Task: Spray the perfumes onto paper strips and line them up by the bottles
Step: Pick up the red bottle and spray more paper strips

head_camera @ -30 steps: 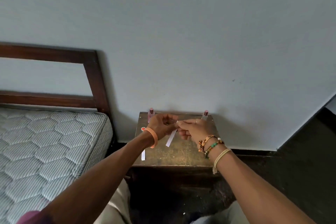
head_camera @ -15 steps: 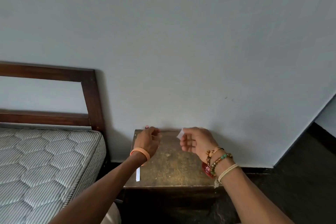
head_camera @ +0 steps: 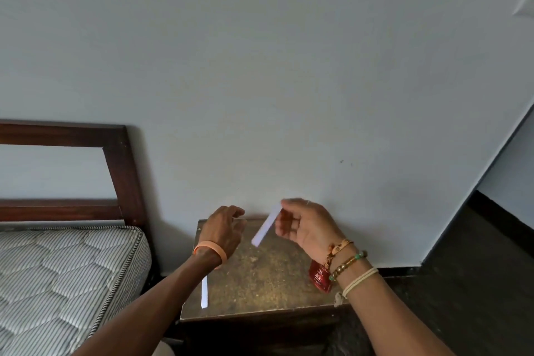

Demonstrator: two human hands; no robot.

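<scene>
My right hand pinches the top end of a white paper strip, which hangs slanting down to the left above the small brown table. My left hand, wearing an orange wristband, reaches over the table's back left corner with its back to the camera. Its fingers are blurred and curl forward, and whatever they touch is hidden. A second white strip lies flat near the table's left front edge. No perfume bottle shows; both hands cover the back of the table.
A red patterned object sits on the table's right side under my right wrist. A bed with a striped mattress and dark wooden headboard stands to the left. The pale wall is directly behind the table, with dark floor to the right.
My hands have separated: the left went to the table's back left corner, while the right lifted the strip alone. The view tilted upward, and both bottles dropped out of sight behind my hands.
</scene>
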